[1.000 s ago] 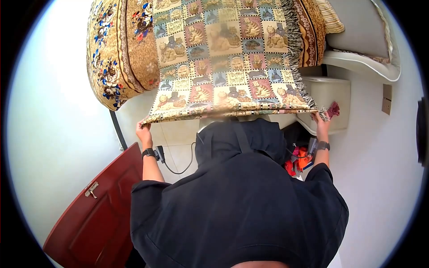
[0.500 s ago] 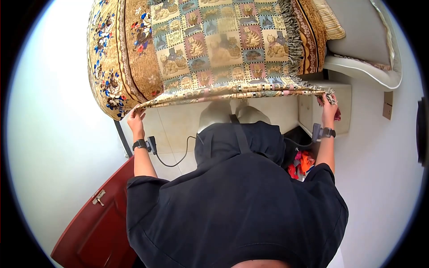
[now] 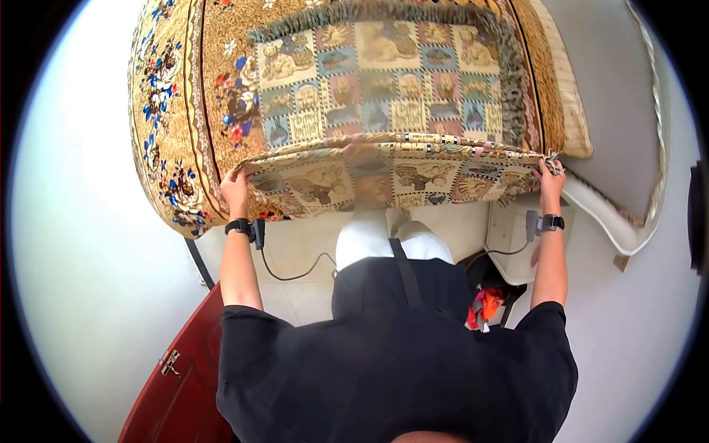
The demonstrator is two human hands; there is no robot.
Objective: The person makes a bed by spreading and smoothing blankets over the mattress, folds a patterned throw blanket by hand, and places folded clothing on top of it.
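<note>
A fringed woven blanket (image 3: pixel 410 88) with cat-picture squares lies over a brown floral bedspread (image 3: pixel 166 133). Its near edge is lifted and folded back, and part hangs down toward my legs. At the left end of that edge, my left hand (image 3: pixel 235 188) is closed on the blanket. My right hand (image 3: pixel 550 181) grips the right corner, where grey fringe bunches above the fingers. Between the two hands the edge stretches nearly straight, sagging slightly below. Both wrists wear black straps with a small device and a cable.
A grey padded headboard (image 3: pixel 617 88) and a striped pillow (image 3: pixel 565 88) are at the right. Below them stands a pale cabinet (image 3: pixel 509 244), near a dark bag with red and orange cloth (image 3: pixel 485 306). A red door (image 3: pixel 185 369) is at lower left.
Both hands have moved forward over the bed, carrying the blanket's near edge with them. More of the blanket's front hangs in view, and its far fringe now shows.
</note>
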